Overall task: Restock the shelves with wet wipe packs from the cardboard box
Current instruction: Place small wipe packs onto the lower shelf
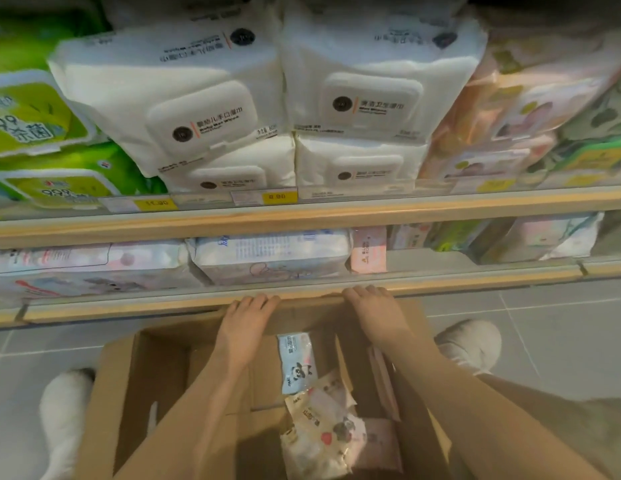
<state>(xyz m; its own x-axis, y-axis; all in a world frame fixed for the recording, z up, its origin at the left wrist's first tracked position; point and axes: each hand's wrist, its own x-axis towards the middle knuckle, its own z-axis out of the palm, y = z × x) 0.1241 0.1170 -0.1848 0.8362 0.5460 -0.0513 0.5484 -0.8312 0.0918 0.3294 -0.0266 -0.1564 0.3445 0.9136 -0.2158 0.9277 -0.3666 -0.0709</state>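
Here, both hands grip the cardboard box [108, 393] far rim
Left hand [245, 318] and right hand [375, 311] curl over it; panda wet wipe pack [297, 362] lies inside, between them

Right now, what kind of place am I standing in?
Most likely a shop aisle. Shelves hold stacked white wet wipe packs, yellow price tags line the shelf edge, and an open cardboard box of stock sits on the tiled floor.
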